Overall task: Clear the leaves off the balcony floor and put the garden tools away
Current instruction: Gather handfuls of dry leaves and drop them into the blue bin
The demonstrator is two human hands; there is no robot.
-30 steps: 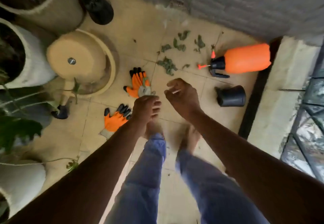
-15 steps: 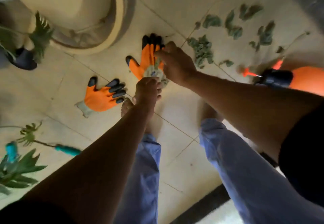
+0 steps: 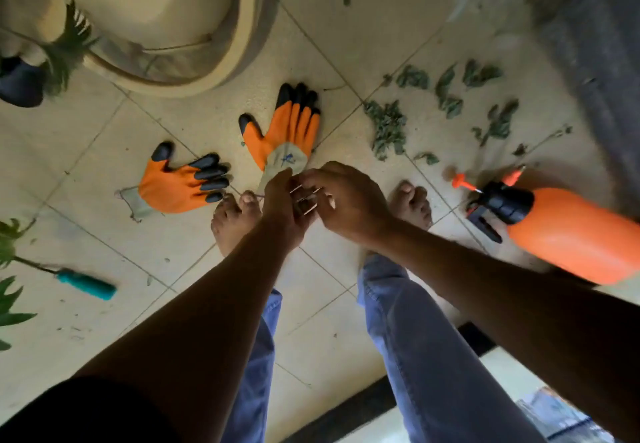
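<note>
The upturned beige pot (image 3: 145, 20) takes the top left of the view, and the tiled floor (image 3: 104, 165) is seen under everything. At the right an orange sprayer (image 3: 575, 234) is laid on its side. Two orange gloves are spread flat on the tiles: the near glove (image 3: 291, 131), whose grey cuff is just at the hands, and the left glove (image 3: 176, 184) beside the bare toes. A teal-handled tool (image 3: 86, 284) is placed at the far left. Green leaves (image 3: 388, 127) are scattered between the near glove and the sprayer, not yet collected.

The left hand (image 3: 282, 207) and the right hand (image 3: 346, 200) are brought together above the cuff, fingers curled; whether the cuff itself is grasped cannot be told. The picture is blurred there.

Some risks can be judged. The leaves are light and could be scattered wider if a glove is pulled quickly. The sprayer could be kicked by the right foot, since it is lying near.
</note>
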